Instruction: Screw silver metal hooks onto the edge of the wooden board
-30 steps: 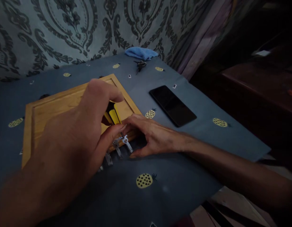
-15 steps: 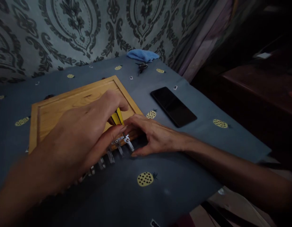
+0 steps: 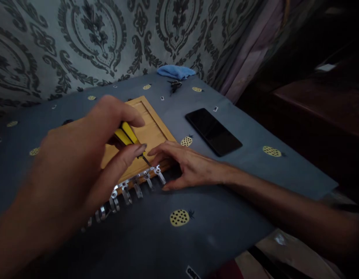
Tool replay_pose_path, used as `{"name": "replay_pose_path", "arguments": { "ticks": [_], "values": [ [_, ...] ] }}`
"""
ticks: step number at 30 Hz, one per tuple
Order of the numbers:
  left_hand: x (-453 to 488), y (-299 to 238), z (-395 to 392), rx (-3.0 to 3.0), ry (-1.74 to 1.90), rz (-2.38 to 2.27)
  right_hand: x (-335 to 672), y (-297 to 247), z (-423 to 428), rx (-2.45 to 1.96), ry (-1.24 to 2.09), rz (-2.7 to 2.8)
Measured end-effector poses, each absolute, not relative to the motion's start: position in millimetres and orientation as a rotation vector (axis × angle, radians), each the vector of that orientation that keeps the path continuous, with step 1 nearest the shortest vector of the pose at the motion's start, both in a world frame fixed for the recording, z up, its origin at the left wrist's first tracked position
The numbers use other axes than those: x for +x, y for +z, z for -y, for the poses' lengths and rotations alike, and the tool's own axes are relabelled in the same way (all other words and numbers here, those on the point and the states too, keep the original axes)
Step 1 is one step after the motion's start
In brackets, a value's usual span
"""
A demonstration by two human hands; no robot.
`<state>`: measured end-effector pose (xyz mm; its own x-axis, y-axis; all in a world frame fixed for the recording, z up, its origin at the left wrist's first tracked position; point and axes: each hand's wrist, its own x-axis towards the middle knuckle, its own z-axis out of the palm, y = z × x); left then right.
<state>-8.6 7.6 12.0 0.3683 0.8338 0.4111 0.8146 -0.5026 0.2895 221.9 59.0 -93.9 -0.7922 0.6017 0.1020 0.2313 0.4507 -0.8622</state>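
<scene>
My left hand (image 3: 80, 155) is wrapped round a yellow-and-black screwdriver (image 3: 127, 133), which leans over a wooden board (image 3: 152, 131). Its thin shaft points down to the right, with the tip at the right end of a metal hook rail (image 3: 135, 177). Several shiny hooks hang from that rail along the board's near edge. My right hand (image 3: 193, 162) grips the near right corner of the board, fingers on top and thumb low beside the last hook (image 3: 160, 176). The left part of the board is hidden behind my left hand.
A black phone (image 3: 213, 131) lies on the blue pineapple-print tablecloth (image 3: 225, 205), right of the board. Farther back are a small bunch of dark keys (image 3: 175, 86) and a blue cloth (image 3: 176, 71). A patterned curtain (image 3: 121, 42) hangs behind the table.
My left hand has shifted left and turned, tilting the screwdriver more and bringing its shaft and more of the hook rail into sight. My right hand stays at the corner.
</scene>
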Motion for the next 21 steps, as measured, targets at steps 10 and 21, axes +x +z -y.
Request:
{"name": "replay_pose_path", "arguments": {
  "ticks": [10, 21],
  "values": [
    [1, -3, -14, 2.707, 0.717, -1.322, 222, -88, -59, -0.701, 1.191, 2.368],
    [5, -4, -13, 2.695, 0.718, -1.270, 221, -88, -59, -0.692, 1.099, 2.405]
  ]
}}
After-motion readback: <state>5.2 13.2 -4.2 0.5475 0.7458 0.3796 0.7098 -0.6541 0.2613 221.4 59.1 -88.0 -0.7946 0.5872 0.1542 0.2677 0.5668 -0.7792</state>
